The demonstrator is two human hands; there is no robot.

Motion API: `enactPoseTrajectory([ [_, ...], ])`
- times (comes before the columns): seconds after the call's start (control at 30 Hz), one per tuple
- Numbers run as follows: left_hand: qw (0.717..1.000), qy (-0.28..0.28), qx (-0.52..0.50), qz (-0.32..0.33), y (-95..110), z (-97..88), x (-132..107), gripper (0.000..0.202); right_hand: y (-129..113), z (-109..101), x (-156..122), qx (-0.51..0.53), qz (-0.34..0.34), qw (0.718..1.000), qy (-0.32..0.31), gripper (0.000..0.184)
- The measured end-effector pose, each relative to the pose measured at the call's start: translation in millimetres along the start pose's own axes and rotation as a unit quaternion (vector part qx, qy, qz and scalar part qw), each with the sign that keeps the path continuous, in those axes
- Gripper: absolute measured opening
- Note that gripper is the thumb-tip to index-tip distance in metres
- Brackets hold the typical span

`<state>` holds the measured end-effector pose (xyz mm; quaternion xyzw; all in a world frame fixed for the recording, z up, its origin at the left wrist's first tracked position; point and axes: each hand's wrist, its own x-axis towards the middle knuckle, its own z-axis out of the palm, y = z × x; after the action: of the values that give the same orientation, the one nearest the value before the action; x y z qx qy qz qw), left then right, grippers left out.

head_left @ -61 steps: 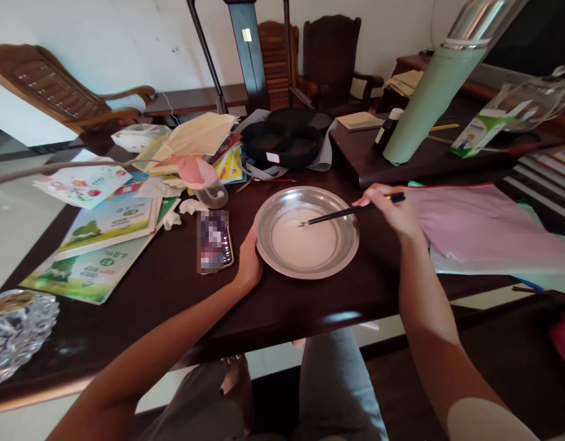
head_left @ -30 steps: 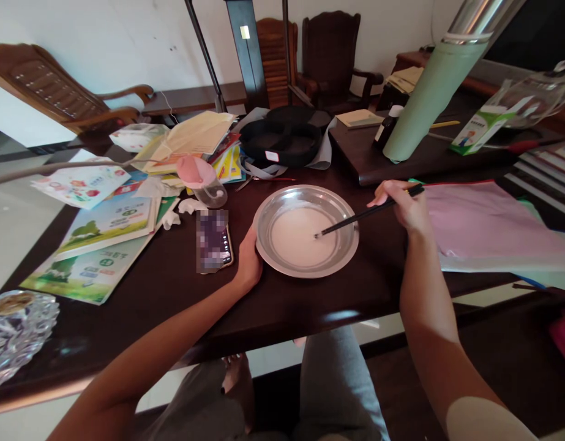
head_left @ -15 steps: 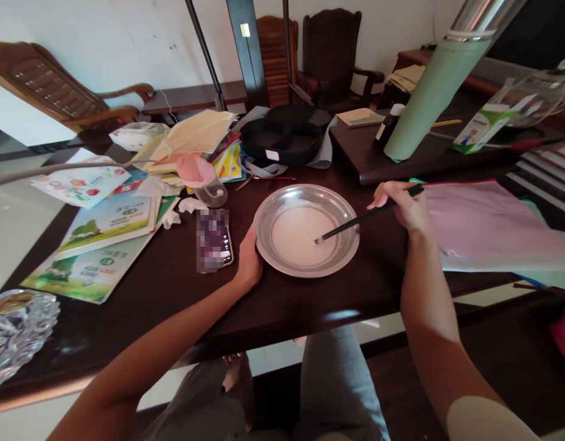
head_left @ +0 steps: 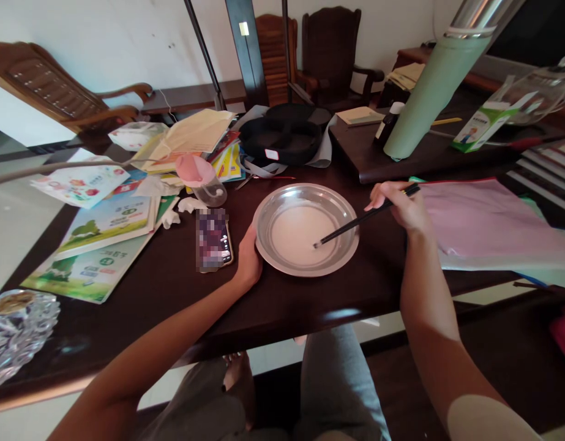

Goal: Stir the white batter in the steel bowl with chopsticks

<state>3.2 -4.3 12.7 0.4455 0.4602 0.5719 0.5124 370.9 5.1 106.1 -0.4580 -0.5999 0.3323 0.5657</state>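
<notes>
A round metal bowl (head_left: 265, 214) sits on the dark table, holding a pale, milky liquid (head_left: 294, 233). At the bowl's left side, my left hand (head_left: 249, 260) grips the rim, its fingers partly hidden by the bowl. Black chopsticks (head_left: 346, 228) are pinched together in my right hand (head_left: 399, 205), to the right of the bowl. They slant down to the left over the rim, and their tips dip into the liquid. Left of my left hand lies a phone (head_left: 214, 240) with its screen lit.
Workbooks (head_left: 92, 263), crumpled tissues (head_left: 171, 219) and a pink-lidded cup (head_left: 211, 187) lie to the left. Behind the bowl rests a black bag (head_left: 282, 141). A green thermos (head_left: 433, 98) rises at the back right, near a pink folder (head_left: 475, 220). A glass dish (head_left: 20, 343) occupies the left front.
The chopstick tips have shifted very slightly left and down in the liquid, and my right hand has moved a little left. My left hand keeps its place on the bowl.
</notes>
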Motion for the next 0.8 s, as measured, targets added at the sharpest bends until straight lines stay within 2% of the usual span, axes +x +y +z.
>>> enactPoseTrajectory([
  [0.1, 1.000, -0.001, -0.008, -0.007, 0.9, 0.6, -0.3, 0.053, -7.3, 14.6, -1.1, -0.023, 0.011, 0.995, -0.094, 0.064],
  [0.17, 1.000, -0.003, 0.001, -0.005, 1.1, 0.7, -0.4, 0.053, -8.9, 20.1, -0.5, -0.049, 0.009, 0.993, -0.103, 0.063],
  [0.33, 1.000, 0.001, 0.009, 0.003, 0.2, 0.2, 0.0, 0.051, 0.8, 1.5, 1.9, -0.041, 0.001, 0.998, 0.048, 0.065],
  [0.4, 1.000, 0.006, 0.003, -0.004, -0.1, 0.1, 0.1, 0.050, 2.0, -4.5, 1.1, -0.016, 0.001, 0.998, 0.056, 0.065],
  [0.53, 1.000, 0.005, -0.001, -0.008, 0.0, 0.0, -0.2, 0.051, -7.0, 7.4, -1.5, -0.031, 0.019, 0.997, -0.075, 0.063],
  [0.6, 1.000, 0.001, 0.008, -0.003, 0.5, 0.1, -0.5, 0.051, -10.9, 15.8, -1.2, -0.053, 0.016, 0.993, -0.107, 0.062],
  [0.67, 1.000, 0.001, 0.019, 0.002, 1.1, 0.3, -0.6, 0.051, -10.2, 17.2, 0.3, -0.066, 0.005, 0.995, -0.076, 0.063],
  [0.8, 1.000, 0.008, 0.014, -0.004, 1.2, 0.6, -0.2, 0.051, -0.6, 0.8, 2.4, -0.044, -0.005, 0.998, 0.042, 0.064],
])
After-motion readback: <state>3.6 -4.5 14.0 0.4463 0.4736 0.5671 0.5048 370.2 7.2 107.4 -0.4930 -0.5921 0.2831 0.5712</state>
